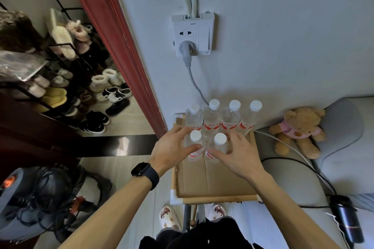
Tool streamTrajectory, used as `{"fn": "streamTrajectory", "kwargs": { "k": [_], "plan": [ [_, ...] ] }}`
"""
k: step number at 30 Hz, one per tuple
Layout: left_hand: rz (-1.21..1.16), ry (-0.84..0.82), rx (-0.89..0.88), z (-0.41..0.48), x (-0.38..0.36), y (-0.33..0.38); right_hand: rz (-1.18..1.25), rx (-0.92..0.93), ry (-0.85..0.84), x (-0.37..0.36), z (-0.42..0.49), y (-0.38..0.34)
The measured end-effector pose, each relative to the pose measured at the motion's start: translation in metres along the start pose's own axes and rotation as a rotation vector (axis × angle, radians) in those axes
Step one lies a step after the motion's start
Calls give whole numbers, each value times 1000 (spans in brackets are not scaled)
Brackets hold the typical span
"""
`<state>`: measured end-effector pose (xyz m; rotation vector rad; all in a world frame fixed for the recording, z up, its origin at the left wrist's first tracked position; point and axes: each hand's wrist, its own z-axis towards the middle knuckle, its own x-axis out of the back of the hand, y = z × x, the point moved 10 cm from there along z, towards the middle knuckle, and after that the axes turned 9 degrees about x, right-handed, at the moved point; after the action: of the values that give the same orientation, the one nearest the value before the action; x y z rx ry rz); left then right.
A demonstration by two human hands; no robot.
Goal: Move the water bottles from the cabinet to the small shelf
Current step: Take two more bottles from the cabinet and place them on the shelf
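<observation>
Head view: left hand (172, 147) curls round the front-left bottle (195, 137), right hand (238, 153) round the front-right bottle (220, 140) (both upright) on the small shelf (214, 180), just before four more bottles (211, 121) along the wall.

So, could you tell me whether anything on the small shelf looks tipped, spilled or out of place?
Nothing stands out: the four back bottles stand upright and capped on the cardboard; the left hand grips the front-left bottle and the right hand the front-right bottle, both upright.
</observation>
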<state>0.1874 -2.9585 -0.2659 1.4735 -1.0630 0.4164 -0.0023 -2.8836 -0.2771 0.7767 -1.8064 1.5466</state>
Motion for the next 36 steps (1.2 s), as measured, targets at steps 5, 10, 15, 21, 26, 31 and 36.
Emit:
{"fn": "streamTrajectory", "kwargs": {
  "k": [5,10,15,21,26,31,36],
  "plan": [
    [-152,-66,2,8,0,-5,66,76,-20,1,14,-4],
    [-145,-59,-2,8,0,0,124,84,-13,-1,17,-11],
    [-125,-100,44,-2,-11,-7,219,57,-34,-2,9,-9],
    [-141,-168,171,-4,-52,-31,221,-65,-194,-44,-2,20],
    [-262,-113,232,-2,-63,-35,287,-85,-173,-62,-1,27],
    [-297,-18,267,-2,-57,-39,305,-59,-117,-65,4,28],
    [-302,27,297,-2,-56,-38,324,-41,-130,-66,6,31]
  ]
}}
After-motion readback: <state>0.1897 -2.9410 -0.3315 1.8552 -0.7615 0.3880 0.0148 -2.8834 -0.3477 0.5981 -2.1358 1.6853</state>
